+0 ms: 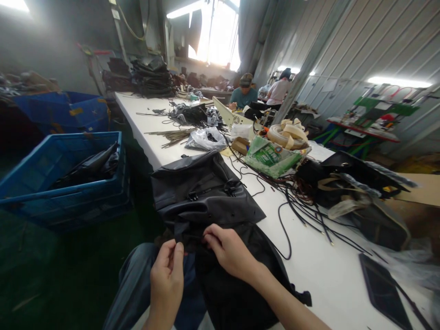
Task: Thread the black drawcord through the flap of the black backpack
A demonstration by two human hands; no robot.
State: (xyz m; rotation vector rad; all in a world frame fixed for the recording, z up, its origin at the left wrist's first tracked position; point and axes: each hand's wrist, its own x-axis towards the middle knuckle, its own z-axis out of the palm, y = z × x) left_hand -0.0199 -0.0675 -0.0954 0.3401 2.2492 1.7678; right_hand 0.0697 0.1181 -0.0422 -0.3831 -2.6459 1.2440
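Observation:
A black bag (206, 208) with buckles and straps lies over the table's near edge, its softer lower part spread toward me and partly over my lap. My left hand (167, 272) is closed in a pinch beside the bag's left edge, near a short dark strap (181, 228). With fingers pinched together, my right hand (228, 252) rests on the black fabric below the buckled flap. Whatever lies between the fingertips of either hand is dark or hidden, and I cannot make it out.
Black cords (309, 215) trail across the white table (254, 284) on the right, near a phone (383, 288). A green-and-white bag (273, 156) holds rolled webbing. At left stands a blue crate (62, 199) with black items inside. Two people work farther back.

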